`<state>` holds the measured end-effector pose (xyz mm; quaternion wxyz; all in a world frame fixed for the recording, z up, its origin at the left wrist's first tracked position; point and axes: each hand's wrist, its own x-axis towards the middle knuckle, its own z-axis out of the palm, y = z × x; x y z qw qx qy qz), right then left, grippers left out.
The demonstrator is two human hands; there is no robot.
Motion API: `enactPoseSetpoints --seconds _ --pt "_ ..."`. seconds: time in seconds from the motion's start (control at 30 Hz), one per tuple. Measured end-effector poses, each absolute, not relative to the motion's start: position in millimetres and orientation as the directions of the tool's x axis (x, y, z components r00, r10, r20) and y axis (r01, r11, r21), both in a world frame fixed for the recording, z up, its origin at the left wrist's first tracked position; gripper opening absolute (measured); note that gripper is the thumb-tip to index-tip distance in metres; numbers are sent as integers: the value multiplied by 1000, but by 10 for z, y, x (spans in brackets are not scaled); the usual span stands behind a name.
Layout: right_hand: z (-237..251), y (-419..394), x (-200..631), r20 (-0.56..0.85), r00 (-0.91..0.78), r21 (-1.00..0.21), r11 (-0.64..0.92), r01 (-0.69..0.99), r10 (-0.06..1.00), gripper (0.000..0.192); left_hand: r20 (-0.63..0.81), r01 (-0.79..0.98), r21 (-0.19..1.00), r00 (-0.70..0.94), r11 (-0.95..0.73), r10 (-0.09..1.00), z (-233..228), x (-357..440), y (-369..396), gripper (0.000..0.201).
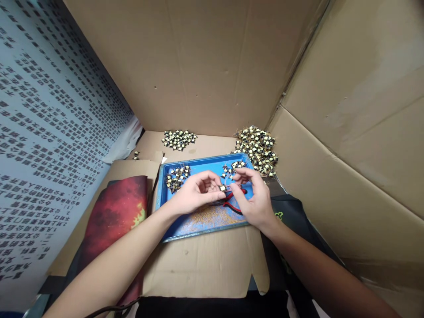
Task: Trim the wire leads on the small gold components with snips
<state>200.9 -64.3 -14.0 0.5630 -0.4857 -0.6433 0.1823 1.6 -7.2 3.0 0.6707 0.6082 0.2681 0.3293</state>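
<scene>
Two bare hands meet above a blue tray (205, 167). The left hand (200, 191) pinches one yellow-topped, wire-leaded component (223, 188) between thumb and fingers, over the tray's right half. The right hand (254, 194) is curled beside the leads, thumb and fingertips close together; whether they grip a lead cannot be determined. Red-and-black-handled pliers (232, 208) lie in the tray beneath the hands, which partly hide them. Copper-coloured clippings (210, 216) cover the near tray floor. Component clusters occupy the far left (177, 178) and far right corners. Behind these, a smaller heap (179, 139) and a larger heap (256, 150) rest on cardboard.
</scene>
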Motion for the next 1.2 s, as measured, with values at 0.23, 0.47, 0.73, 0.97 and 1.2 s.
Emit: enactPoseSetpoints --seconds 0.23,0.47,0.73,0.97,1.2 --pt "-141 -660 1960 372 32 -902 353 246 928 7 224 81 941 573 -327 788 12 17 -109 33" --pt "-189 -630 1930 287 53 -952 279 130 956 8 265 204 871 571 -447 777 17 25 -133 32" --pt "-226 -577 1947 232 43 -972 230 45 972 10 314 241 819 573 -522 757 25 30 -137 29" --pt "-244 -547 1949 175 23 -985 175 0 984 12 371 290 737 582 -611 724 53 47 -167 28" --pt "-248 -544 1954 164 41 -986 165 -22 986 14 310 247 817 575 -522 757 39 60 -160 26"
